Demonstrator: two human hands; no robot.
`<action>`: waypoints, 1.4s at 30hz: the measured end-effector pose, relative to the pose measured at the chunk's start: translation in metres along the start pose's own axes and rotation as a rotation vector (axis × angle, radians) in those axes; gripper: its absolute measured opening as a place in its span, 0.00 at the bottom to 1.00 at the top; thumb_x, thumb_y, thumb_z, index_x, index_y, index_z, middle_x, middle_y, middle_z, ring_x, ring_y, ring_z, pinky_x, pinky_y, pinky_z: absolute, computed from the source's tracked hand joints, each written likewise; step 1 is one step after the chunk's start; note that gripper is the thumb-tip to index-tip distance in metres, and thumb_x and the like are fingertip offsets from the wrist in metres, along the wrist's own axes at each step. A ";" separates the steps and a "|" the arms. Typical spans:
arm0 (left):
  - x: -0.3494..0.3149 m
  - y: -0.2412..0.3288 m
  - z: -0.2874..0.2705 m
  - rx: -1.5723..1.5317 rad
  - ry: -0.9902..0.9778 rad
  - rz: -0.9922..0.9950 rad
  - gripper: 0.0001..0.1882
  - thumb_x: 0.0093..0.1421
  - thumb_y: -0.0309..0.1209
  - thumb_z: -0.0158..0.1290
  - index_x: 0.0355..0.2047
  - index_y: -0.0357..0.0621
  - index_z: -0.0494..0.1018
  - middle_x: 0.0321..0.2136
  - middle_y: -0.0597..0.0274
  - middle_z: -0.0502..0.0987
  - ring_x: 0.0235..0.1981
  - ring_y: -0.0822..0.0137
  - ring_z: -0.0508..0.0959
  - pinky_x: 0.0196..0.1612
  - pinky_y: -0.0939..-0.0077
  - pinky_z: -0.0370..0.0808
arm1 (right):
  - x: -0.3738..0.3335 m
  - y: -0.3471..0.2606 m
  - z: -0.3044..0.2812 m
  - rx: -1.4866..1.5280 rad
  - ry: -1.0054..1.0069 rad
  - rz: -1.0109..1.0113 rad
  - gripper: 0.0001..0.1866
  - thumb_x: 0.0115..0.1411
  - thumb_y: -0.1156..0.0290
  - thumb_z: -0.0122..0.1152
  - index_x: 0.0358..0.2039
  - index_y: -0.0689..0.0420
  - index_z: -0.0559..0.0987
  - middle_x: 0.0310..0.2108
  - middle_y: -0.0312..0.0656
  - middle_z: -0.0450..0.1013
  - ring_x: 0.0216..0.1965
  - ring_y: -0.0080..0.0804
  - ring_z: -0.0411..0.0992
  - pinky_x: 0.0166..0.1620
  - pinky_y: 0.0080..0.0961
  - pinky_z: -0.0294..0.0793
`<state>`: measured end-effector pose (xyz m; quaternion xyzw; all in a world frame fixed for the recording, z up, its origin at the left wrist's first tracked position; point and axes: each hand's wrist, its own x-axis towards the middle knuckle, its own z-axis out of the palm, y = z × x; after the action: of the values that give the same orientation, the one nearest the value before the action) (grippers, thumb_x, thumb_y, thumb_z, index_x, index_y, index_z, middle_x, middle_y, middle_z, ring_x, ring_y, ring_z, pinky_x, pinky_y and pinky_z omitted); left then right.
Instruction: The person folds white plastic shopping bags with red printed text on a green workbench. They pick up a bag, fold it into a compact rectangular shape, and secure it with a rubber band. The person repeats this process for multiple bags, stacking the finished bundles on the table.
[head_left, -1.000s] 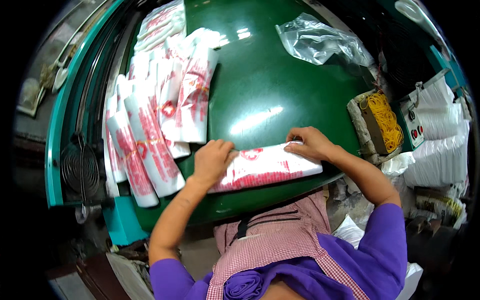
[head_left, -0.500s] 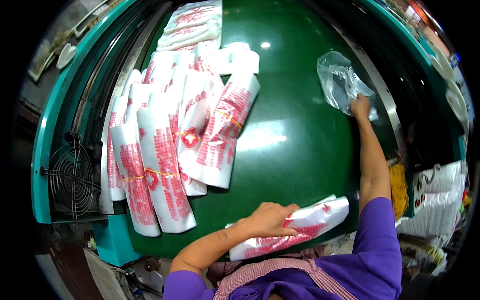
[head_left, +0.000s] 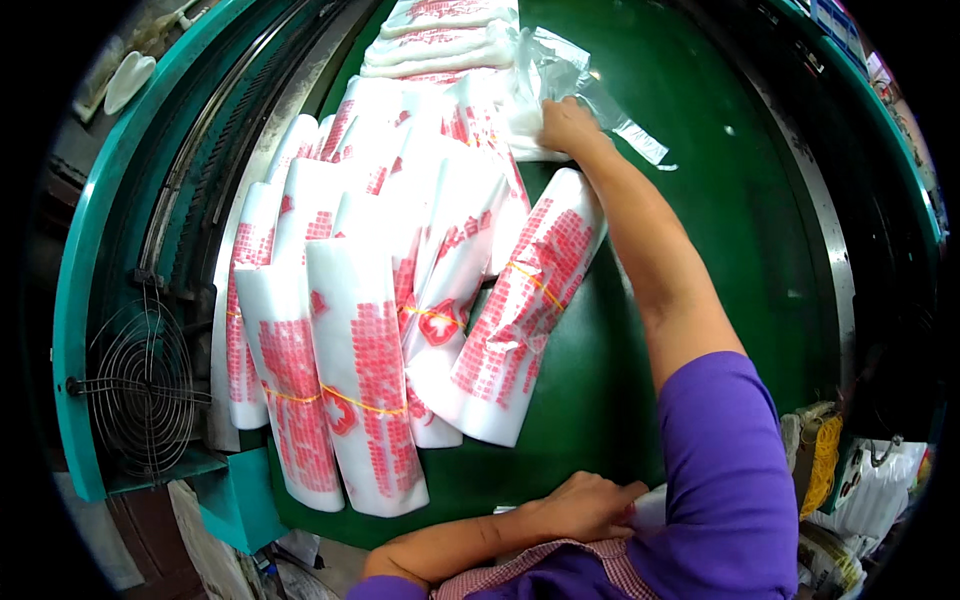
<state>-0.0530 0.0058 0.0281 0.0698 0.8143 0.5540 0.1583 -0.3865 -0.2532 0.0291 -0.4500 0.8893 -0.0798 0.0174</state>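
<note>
With right hand (head_left: 570, 126), gripping one bag (head_left: 555, 72) at one o'clock; with left hand (head_left: 588, 504), curled over one roll (head_left: 652, 506) at five, can't tell if clamped; nine, five-plus banded rolls (head_left: 365, 370).

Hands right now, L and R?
Left hand: at a mostly hidden white roll; open or closed, can't tell.
Right hand: closed, holding crumpled clear plastic.

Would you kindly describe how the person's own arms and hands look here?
The right hand and left hand are bare, with no gloves visible. The right sleeve is plain purple and short, leaving the forearm uncovered; a little of the matching left sleeve shows at the lower edge. A red-and-white checked garment edge appears between them.
</note>
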 end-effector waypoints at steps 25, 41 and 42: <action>0.003 0.027 0.036 -0.148 0.449 -0.270 0.23 0.44 0.26 0.64 0.41 0.34 0.71 0.34 0.61 0.76 0.34 0.71 0.74 0.41 0.75 0.71 | -0.761 0.441 -0.152 1.046 1.634 0.788 0.16 0.54 0.75 0.62 0.43 0.67 0.75 0.37 0.46 0.75 0.37 0.32 0.74 0.41 0.23 0.76; 0.001 0.021 0.045 0.030 0.608 -0.452 0.29 0.45 0.34 0.65 0.46 0.32 0.70 0.38 0.59 0.77 0.39 0.68 0.75 0.47 0.72 0.71 | -0.752 0.546 0.136 -0.029 -0.416 0.921 0.17 0.56 0.61 0.48 0.39 0.58 0.77 0.43 0.54 0.73 0.46 0.48 0.70 0.48 0.40 0.71; -0.001 0.019 0.045 0.043 0.598 -0.460 0.29 0.45 0.34 0.65 0.46 0.33 0.70 0.38 0.59 0.77 0.39 0.68 0.75 0.46 0.72 0.71 | -0.760 0.550 0.138 -0.054 -0.428 0.843 0.17 0.55 0.60 0.49 0.39 0.57 0.77 0.43 0.54 0.73 0.46 0.48 0.70 0.48 0.40 0.71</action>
<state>-0.0380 0.0520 0.0311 -0.2764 0.8303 0.4828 0.0324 -0.3595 0.6600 -0.2249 -0.0562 0.9726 0.0520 0.2196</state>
